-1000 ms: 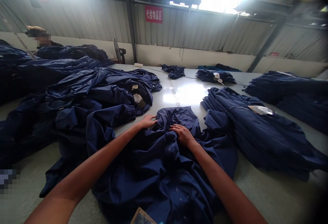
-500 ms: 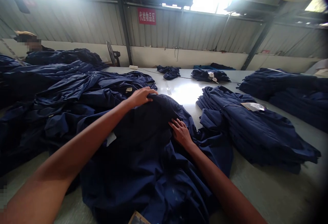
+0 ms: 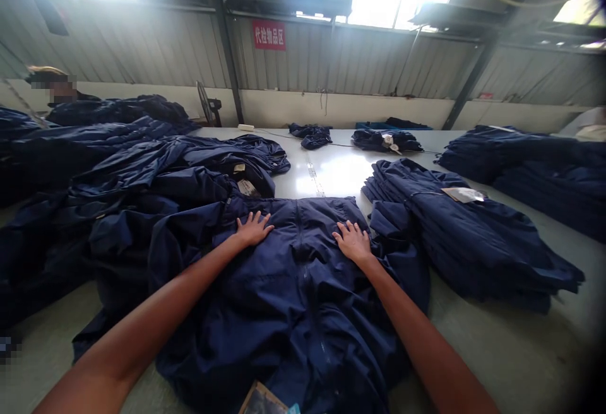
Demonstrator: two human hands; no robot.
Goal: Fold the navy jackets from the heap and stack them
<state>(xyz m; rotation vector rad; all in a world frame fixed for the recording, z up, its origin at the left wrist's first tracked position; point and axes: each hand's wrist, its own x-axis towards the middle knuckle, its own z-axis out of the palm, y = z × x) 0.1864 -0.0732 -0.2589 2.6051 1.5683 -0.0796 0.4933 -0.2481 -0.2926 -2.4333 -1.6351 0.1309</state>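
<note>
A navy jacket (image 3: 279, 281) lies spread in front of me with its zipper (image 3: 305, 275) running down the middle. My left hand (image 3: 254, 229) rests flat on its upper left part, fingers spread. On the upper right part lies my right hand (image 3: 353, 241), palm down and fingers apart. Neither hand grips the cloth. A cardboard hang tag (image 3: 262, 399) shows at the bottom edge of the view, on the jacket's near end. The jacket's left side meets a loose heap of navy garments (image 3: 189, 174).
To the right is a neat stack of folded navy garments (image 3: 454, 231) with a tag (image 3: 465, 194) on top. Another stack (image 3: 534, 158) lies behind it. Small navy bundles (image 3: 311, 135) sit farther back on the pale table (image 3: 326, 171). A person (image 3: 59, 89) is at the far left, near a fan (image 3: 208, 105).
The jacket's raised far edge has come down flat, showing the zipper. My left hand has let go of that edge and moved nearer, fingers spread. My right hand has shifted slightly right.
</note>
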